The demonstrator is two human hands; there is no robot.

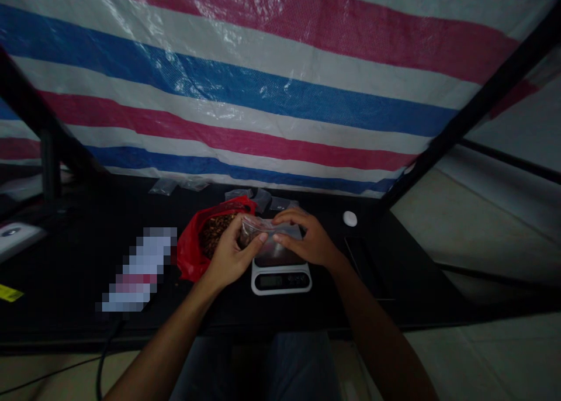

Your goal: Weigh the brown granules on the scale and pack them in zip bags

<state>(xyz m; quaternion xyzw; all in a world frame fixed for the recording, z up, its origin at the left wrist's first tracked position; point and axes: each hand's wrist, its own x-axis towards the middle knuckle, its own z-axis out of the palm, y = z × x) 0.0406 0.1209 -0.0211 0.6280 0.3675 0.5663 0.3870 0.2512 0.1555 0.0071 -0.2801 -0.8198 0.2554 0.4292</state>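
Observation:
A clear plastic zip bag [270,246] is held between my two hands, above a small white digital scale [281,287] with a dark display. My left hand [234,249] grips the bag's left side, thumb on the near face. On the other side, my right hand [307,237] pinches the bag near its top right edge, thumb in front and fingers behind. Just left of my left hand lies an open red plastic bag [188,255] full of small brown pieces [213,234], whose kind I cannot make out. Whether the zip bag touches the scale is hard to tell.
Several clear bags [263,199] lie along the table's back edge. A small white case [349,218] and a dark phone-like slab [363,263] are at the right. Left are a blurred-out packet [140,272], a yellow label [9,293] and a white device [20,240]. A striped sheet [263,91] hangs behind.

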